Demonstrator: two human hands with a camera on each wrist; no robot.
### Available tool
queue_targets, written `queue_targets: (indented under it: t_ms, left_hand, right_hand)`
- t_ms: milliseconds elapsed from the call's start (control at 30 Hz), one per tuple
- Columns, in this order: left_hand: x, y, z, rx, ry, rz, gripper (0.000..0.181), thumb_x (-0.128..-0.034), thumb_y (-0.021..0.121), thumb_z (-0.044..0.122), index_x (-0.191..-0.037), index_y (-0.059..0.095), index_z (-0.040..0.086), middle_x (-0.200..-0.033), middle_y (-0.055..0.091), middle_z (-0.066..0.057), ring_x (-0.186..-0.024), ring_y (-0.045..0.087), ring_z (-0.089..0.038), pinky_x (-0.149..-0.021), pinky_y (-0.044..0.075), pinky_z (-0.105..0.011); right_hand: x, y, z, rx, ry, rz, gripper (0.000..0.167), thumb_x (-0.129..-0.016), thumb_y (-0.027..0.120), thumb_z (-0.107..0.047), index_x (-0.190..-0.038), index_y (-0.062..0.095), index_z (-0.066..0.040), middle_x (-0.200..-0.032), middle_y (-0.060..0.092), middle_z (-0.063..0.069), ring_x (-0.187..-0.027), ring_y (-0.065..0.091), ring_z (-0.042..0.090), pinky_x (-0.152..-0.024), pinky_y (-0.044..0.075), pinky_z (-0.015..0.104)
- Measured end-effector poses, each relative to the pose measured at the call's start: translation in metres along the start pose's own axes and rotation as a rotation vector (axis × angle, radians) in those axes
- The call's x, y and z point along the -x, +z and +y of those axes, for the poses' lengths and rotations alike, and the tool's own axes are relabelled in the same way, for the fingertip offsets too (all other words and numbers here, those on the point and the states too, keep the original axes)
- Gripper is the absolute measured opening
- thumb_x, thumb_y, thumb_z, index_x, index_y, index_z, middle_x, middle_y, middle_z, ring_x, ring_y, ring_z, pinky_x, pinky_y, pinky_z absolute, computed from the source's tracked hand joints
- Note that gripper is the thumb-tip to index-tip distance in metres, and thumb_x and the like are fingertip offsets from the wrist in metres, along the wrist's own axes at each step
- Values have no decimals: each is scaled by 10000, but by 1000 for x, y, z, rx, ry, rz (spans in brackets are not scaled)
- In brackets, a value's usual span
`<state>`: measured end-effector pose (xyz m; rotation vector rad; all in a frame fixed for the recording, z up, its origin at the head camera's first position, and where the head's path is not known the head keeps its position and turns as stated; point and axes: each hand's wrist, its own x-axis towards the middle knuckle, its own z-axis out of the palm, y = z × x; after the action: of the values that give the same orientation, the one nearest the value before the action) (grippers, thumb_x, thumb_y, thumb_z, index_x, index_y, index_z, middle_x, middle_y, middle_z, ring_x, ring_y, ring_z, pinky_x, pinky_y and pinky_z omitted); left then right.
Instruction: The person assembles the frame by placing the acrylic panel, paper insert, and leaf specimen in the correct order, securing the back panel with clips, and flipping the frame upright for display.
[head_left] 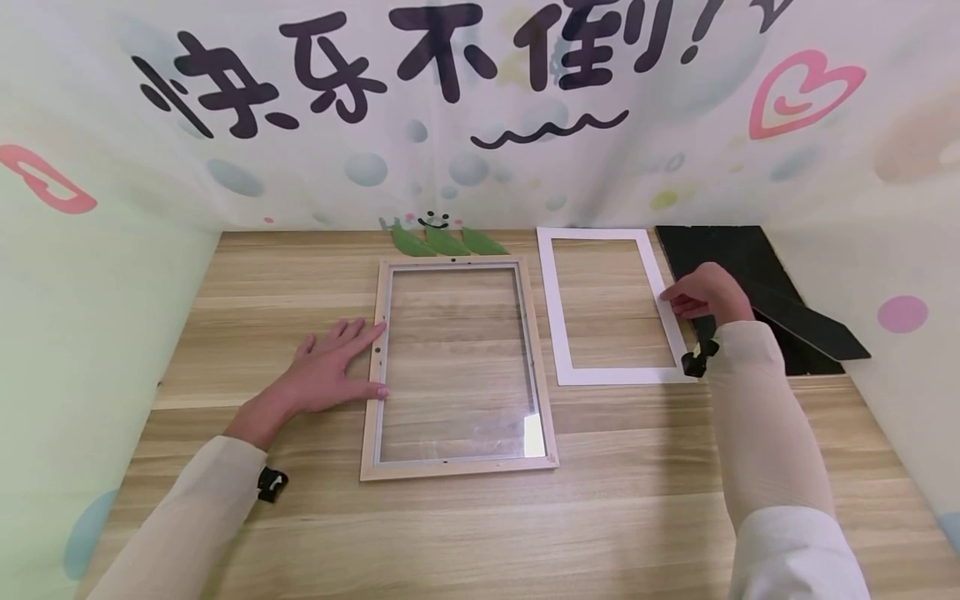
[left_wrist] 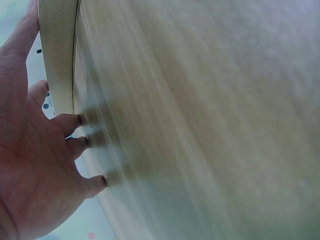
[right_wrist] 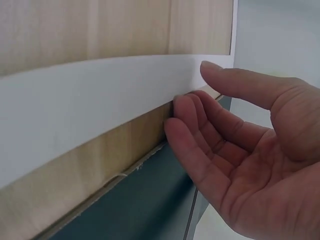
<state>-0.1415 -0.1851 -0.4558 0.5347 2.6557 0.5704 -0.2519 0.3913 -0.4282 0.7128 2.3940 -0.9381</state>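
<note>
A wooden picture frame [head_left: 540, 375] with a clear pane lies on the table. My left hand [head_left: 330, 371] rests at its left side, thumb and index finger touching the rim, other fingers spread on the wood. In the left wrist view this hand [left_wrist: 40, 150] has its fingertips on the tabletop beside the frame edge [left_wrist: 56, 55]. To the right lies a white rectangular mat [head_left: 566, 333] with a cut-out window. My right hand [head_left: 708, 292] pinches its right edge. The right wrist view shows the thumb over the mat [right_wrist: 90, 105] and the curled fingers [right_wrist: 187, 140] at its outer edge.
A black backing board [head_left: 712, 246] with a stand leg [head_left: 813, 325] lies at the right, partly behind my right hand. Several green leaves [head_left: 447, 242] lie behind the frame. A printed cloth [head_left: 420, 183] rises along the table's back and sides.
</note>
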Motion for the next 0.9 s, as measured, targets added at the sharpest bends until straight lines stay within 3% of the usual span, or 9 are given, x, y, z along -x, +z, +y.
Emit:
queue_targets:
  t_ms: [333, 900]
  left_hand:
    - [0, 0, -1, 3, 3, 6, 997, -784, 626, 714, -1569, 146, 330, -1625, 116, -165, -1485, 43, -409, -1081, -11, -725]
    - [0, 0, 0, 3, -2, 2, 996, -786, 633, 705, -1569, 153, 321, -1625, 114, -166, -1483, 46, -414, -1081, -10, -724]
  right_hand:
    - [-2, 10, -7, 79, 21, 83, 288, -817, 767, -148, -959, 626, 60, -645, 626, 67, -571, 623, 163, -608, 580, 318]
    - [5, 14, -11, 77, 37, 81, 281, -849, 732, -130, -1006, 592, 56, -727, 584, 89, -620, 592, 181, -634, 577, 305]
